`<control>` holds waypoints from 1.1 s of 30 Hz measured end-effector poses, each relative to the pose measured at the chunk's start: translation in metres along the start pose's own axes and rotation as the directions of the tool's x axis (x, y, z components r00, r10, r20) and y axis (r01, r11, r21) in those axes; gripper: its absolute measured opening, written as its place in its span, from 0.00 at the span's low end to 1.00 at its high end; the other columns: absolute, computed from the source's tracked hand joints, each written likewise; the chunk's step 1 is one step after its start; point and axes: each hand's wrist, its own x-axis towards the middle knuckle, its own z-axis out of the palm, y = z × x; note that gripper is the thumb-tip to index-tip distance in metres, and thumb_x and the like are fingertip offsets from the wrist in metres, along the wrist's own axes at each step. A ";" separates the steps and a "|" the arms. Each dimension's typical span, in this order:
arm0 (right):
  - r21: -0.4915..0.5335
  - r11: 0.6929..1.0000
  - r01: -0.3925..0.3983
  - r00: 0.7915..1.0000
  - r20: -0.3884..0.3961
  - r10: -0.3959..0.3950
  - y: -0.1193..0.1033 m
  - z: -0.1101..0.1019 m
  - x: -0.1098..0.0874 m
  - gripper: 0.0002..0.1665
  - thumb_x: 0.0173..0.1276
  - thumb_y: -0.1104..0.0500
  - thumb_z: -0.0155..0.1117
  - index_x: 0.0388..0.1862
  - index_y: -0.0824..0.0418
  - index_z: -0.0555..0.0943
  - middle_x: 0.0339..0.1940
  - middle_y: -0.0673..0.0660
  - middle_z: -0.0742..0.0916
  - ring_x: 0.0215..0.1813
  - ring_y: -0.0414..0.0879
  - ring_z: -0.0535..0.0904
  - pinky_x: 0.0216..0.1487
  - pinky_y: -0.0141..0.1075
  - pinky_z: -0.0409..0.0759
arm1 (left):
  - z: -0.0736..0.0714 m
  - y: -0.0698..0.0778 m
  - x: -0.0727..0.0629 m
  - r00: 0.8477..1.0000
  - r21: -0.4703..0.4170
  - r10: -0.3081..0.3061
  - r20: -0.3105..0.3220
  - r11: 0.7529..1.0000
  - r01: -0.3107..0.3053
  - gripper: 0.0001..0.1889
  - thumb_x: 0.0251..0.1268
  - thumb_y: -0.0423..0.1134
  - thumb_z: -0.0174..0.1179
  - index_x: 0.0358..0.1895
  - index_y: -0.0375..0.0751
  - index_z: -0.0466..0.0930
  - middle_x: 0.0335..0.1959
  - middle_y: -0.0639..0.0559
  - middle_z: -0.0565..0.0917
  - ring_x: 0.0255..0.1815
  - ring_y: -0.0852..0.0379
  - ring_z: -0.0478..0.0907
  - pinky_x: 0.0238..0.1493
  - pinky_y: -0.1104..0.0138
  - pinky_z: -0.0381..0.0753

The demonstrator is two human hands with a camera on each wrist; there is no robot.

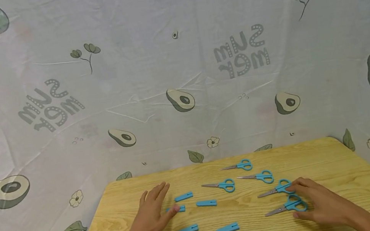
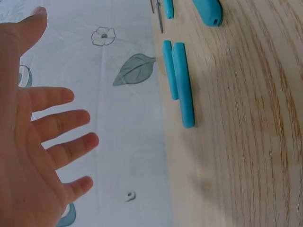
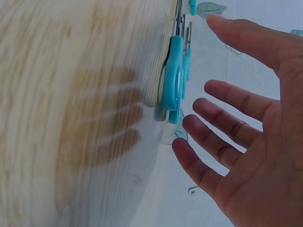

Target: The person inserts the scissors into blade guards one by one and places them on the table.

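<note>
My left hand (image 1: 152, 212) is held over the left part of the table with fingers spread, its thumb overlapping a blue scissor cap (image 1: 181, 208) in the head view. Nothing is in it. On the right, my right hand (image 1: 320, 203) hovers with fingers apart beside the handles of the nearest scissors (image 1: 290, 205). Its fingertips overlap the handle of a second pair of scissors (image 1: 278, 188) in the head view. The right wrist view shows a gap between the fingers and the blue scissor handles (image 3: 173, 75). Both pairs point their blades left.
Three more blue-handled scissors (image 1: 226, 184) lie toward the back of the wooden table (image 1: 119, 200). Several blue caps (image 1: 227, 229) lie about the middle and front. A printed curtain (image 1: 152, 73) hangs behind the table.
</note>
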 end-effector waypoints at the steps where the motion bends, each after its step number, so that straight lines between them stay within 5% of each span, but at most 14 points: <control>1: 0.010 1.000 -0.005 1.000 0.008 0.005 0.001 0.000 0.000 0.37 0.62 0.40 0.83 0.64 0.57 0.84 0.60 0.54 0.83 0.56 0.55 0.83 0.49 0.40 0.86 | 0.000 0.001 0.000 1.000 -0.005 0.002 0.005 1.000 -0.002 0.40 0.78 0.61 0.62 0.83 0.43 0.66 0.82 0.41 0.70 0.83 0.37 0.66 0.81 0.29 0.53; 14: 0.177 0.984 0.037 0.999 0.024 -0.042 0.021 0.000 -0.001 0.32 0.63 0.48 0.84 0.60 0.61 0.83 0.51 0.53 0.86 0.46 0.30 0.78 0.40 0.33 0.82 | 0.006 0.011 0.005 0.995 -0.087 0.026 0.101 0.996 -0.017 0.37 0.78 0.63 0.60 0.83 0.52 0.68 0.80 0.45 0.74 0.79 0.35 0.72 0.72 0.35 0.75; 33: 0.281 0.955 -0.100 0.980 0.196 0.045 0.026 -0.005 0.006 0.34 0.67 0.48 0.81 0.63 0.67 0.79 0.55 0.57 0.87 0.44 0.31 0.78 0.38 0.32 0.80 | 0.019 0.023 0.004 0.988 -0.039 0.085 0.131 0.996 -0.080 0.35 0.78 0.65 0.59 0.80 0.53 0.73 0.71 0.47 0.82 0.70 0.41 0.82 0.64 0.42 0.84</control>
